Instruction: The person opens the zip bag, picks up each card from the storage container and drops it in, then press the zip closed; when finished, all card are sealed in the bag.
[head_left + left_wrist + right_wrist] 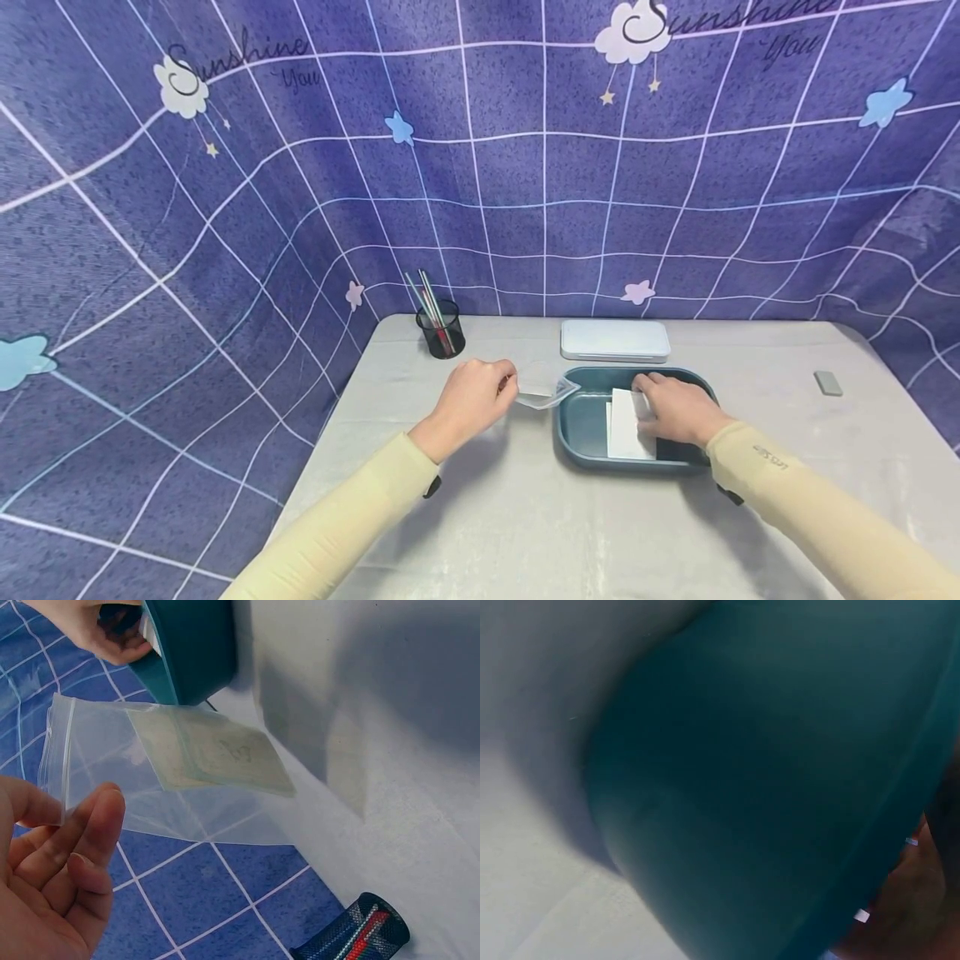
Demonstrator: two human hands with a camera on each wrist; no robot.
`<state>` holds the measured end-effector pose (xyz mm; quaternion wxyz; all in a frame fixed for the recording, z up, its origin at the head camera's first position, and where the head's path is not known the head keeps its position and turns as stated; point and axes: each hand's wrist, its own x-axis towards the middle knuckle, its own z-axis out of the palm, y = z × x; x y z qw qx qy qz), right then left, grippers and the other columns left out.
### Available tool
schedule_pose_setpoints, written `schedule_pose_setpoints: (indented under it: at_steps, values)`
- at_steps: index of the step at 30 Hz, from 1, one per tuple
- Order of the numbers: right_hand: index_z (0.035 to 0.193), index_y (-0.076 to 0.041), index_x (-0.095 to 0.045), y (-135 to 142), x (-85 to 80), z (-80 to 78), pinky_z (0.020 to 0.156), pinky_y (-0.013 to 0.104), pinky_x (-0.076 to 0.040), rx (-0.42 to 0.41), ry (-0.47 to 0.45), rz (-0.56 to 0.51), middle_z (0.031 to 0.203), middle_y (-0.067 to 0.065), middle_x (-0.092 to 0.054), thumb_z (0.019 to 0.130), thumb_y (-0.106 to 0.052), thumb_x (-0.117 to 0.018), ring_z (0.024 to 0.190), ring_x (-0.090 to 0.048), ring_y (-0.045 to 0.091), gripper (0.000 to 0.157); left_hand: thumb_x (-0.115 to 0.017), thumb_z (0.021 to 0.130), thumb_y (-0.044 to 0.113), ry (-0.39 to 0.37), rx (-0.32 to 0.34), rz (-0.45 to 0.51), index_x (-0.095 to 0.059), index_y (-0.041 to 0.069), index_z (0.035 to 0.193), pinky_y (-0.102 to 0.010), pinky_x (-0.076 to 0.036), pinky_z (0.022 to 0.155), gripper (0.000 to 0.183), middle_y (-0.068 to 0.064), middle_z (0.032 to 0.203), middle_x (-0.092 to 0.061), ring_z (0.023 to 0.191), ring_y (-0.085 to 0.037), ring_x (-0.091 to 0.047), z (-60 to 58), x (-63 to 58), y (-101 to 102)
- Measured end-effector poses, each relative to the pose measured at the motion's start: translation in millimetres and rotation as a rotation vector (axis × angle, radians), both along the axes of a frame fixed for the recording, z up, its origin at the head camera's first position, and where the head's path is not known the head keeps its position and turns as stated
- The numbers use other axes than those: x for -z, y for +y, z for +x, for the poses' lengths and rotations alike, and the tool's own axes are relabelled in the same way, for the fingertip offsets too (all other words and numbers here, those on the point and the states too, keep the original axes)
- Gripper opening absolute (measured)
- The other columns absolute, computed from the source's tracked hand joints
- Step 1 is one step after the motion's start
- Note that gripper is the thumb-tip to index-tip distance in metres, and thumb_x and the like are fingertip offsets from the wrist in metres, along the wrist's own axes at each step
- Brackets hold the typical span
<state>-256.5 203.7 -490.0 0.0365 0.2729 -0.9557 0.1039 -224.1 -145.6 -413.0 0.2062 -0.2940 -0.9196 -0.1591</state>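
Observation:
My left hand point(474, 398) pinches the zip edge of a clear zip-lock bag point(97, 750), held up left of the basin. Inside the bag lie pale flat cards point(217, 754) with a faint mark. My right hand point(678, 408) reaches into a teal basin point(581, 462), its fingers and thumb gripping at white cards point(628, 437) that lie overlapped there. The right wrist view is mostly filled by the outer wall of the basin point(742, 787), with the fingers largely hidden behind its rim.
A black mesh pen holder point(442, 337) with several pencils stands at the back left. Behind the basin lies a white, closed, flat case point(615, 340). A small grey block point(828, 383) sits to the right on the pale tabletop point(510, 533). A blue patterned curtain point(525, 167) hangs behind.

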Motion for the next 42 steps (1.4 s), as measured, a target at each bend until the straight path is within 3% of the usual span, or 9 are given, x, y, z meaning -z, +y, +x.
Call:
schedule_pose_setpoints:
  at_steps: [5,10,15,28,35,42]
  values:
    - [0.110,-0.004,-0.065,-2,-3.4,-1.1,0.068,0.052,-0.056,-0.009,0.080,-0.013,0.100,0.009,-0.066,0.077,-0.025,-0.088,0.084,-0.069,0.032,0.046,-0.062,0.093,0.012,0.008,0.003,0.006,-0.074,0.013,0.086,-0.035,-0.051,0.057,0.014,0.010,0.064,-0.060,0.056,-0.010,-0.056,-1.0,2.2,0]
    - [0.099,-0.009,-0.065,-4,-10.8,-2.4,0.062,0.051,-0.055,0.002,0.111,-0.072,0.084,0.001,-0.064,0.081,-0.015,-0.082,0.071,-0.065,0.025,0.026,-0.062,0.093,0.011,0.015,0.005,0.008,-0.074,0.013,0.086,-0.035,-0.051,0.057,0.014,0.010,0.064,-0.060,0.056,-0.010,-0.056,-1.5,3.0,-1]
    - [0.091,-0.013,-0.064,-4,-19.5,-4.4,0.059,0.047,-0.053,-0.021,0.146,-0.103,0.080,-0.004,-0.062,0.084,-0.013,-0.078,0.066,-0.059,0.017,0.016,-0.061,0.093,0.012,0.017,0.005,0.004,-0.074,0.013,0.086,-0.035,-0.051,0.057,0.015,0.010,0.064,-0.060,0.056,-0.010,-0.055,-2.0,2.2,-1]
    - [0.086,-0.016,-0.068,-13,-62.0,11.6,0.067,0.045,-0.052,-0.073,0.147,-0.154,0.082,-0.007,-0.059,0.087,-0.013,-0.074,0.072,-0.056,0.013,0.007,-0.061,0.093,0.011,0.024,0.003,0.001,-0.073,0.013,0.085,-0.035,-0.050,0.056,0.014,0.009,0.063,-0.059,0.054,-0.010,-0.053,-1.3,0.6,-1]
    - [0.085,-0.018,-0.066,-17,-86.9,19.9,0.066,0.041,-0.051,-0.082,0.271,-0.233,0.083,-0.008,-0.060,0.087,-0.013,-0.071,0.074,-0.059,0.014,0.007,-0.061,0.093,0.011,0.016,0.005,0.001,-0.073,0.013,0.085,-0.034,-0.050,0.057,0.015,0.010,0.064,-0.059,0.055,-0.010,-0.053,-2.1,0.0,-1]
    - [0.087,-0.018,-0.064,-25,-108.7,27.4,0.066,0.040,-0.052,-0.171,0.463,-0.305,0.086,-0.008,-0.062,0.086,-0.016,-0.069,0.078,-0.062,0.014,0.005,-0.062,0.092,0.010,0.025,0.007,0.009,-0.070,0.015,0.081,-0.034,-0.049,0.056,0.014,0.011,0.061,-0.055,0.054,-0.009,-0.052,-1.4,-0.3,0]
